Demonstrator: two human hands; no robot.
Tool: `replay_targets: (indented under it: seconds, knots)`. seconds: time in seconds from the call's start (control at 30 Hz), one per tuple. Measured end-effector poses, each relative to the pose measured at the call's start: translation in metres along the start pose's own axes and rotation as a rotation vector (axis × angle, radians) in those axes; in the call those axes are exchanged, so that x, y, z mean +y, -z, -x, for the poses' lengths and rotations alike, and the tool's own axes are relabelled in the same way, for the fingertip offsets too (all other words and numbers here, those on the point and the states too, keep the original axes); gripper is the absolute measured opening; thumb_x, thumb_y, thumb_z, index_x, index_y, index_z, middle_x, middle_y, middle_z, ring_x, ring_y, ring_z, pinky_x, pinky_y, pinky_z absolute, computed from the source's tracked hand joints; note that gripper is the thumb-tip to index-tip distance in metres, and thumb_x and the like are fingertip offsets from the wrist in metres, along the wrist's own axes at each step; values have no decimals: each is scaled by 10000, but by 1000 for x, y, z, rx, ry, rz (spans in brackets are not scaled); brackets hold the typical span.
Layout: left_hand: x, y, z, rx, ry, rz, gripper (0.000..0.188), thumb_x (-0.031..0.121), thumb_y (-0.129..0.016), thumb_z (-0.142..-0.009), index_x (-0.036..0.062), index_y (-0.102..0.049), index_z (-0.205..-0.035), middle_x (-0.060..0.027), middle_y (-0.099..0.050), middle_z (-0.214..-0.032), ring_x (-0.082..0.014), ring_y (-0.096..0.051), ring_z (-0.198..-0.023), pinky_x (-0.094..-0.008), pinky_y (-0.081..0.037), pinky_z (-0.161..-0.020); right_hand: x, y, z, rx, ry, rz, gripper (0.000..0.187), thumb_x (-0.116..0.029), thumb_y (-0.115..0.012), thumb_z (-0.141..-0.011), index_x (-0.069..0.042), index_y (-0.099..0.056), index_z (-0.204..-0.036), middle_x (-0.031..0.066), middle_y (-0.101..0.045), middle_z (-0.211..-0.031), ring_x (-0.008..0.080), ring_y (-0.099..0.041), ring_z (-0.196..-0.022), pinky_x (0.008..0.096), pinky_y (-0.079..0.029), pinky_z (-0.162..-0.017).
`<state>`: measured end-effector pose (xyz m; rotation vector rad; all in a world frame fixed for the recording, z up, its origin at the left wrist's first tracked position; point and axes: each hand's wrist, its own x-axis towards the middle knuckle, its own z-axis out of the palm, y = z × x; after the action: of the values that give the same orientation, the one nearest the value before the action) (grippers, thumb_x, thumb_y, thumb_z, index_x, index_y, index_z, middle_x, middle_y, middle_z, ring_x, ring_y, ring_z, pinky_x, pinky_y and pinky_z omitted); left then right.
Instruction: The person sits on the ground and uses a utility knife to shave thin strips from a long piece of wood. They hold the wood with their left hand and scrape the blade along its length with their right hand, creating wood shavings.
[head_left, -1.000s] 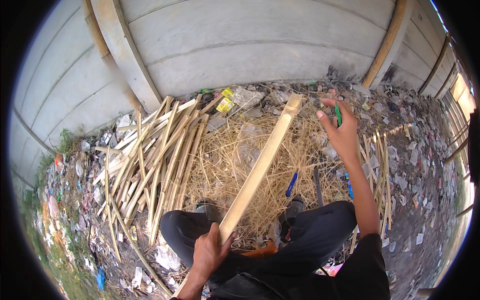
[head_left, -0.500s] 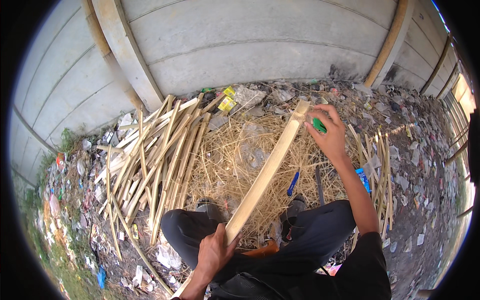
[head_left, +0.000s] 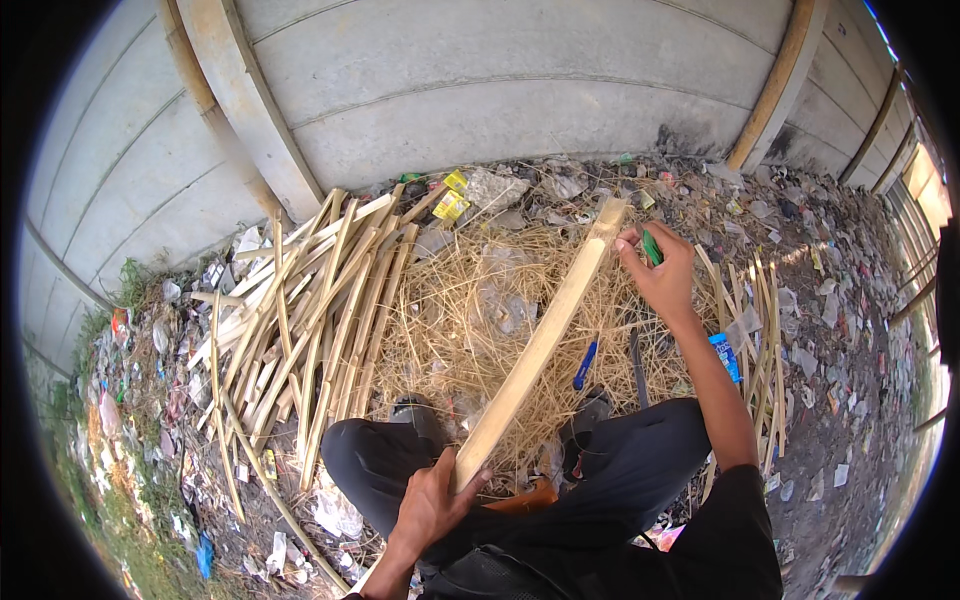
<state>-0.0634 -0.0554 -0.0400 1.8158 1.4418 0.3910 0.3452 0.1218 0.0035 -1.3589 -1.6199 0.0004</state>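
Observation:
A long split bamboo strip (head_left: pixel 540 345), with a node close to its far end, slants from my lap up toward the wall. My left hand (head_left: pixel 432 505) is closed around its near part, over my crossed legs. By the far end is my right hand (head_left: pixel 665 270), its fingers curled on a small green object (head_left: pixel 653 248); most of that object is hidden, so its kind is unclear. The right fingertips are beside the strip's edge, and I cannot tell whether they touch it.
A heap of bamboo strips (head_left: pixel 320 320) lies to the left, and a smaller bundle (head_left: pixel 768 360) to the right. Straw-like shavings (head_left: pixel 500 310) cover the ground ahead, with a blue pen-like tool (head_left: pixel 586 366) and a dark blade (head_left: pixel 638 368) on them. Beyond stands a concrete wall (head_left: pixel 520 120).
The strip's far end has shifted slightly right. My right hand has turned, its fingers drawing closer together, and the green object is now more upright. My left hand keeps its grip.

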Motion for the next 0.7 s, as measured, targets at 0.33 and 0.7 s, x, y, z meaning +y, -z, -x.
replay_targets:
  seconds: [0.33, 0.7]
  knots:
    - [9, 13, -5, -4, -1, 81, 561, 502, -772, -1024, -24, -581, -1049, -285, -666, -717, -514, -714, -754, -550, -534, -676, 7, 9, 1, 67, -46, 118, 299, -173, -736, -1031, -25, -705, -1288, 150, -738, -1121, 233, -735, -951, 406, -561, -841]
    - [42, 25, -30, 42, -53, 286, 423, 371, -620, -1136, -20, -629, -1294, -231, -687, -777, -444, -716, -740, -488, -514, -693, -115, 1, 52, -457, 93, -202, 322, -338, -745, -1063, -45, -676, -1179, 135, -770, -953, 280, -786, -792, 387, -618, -666]
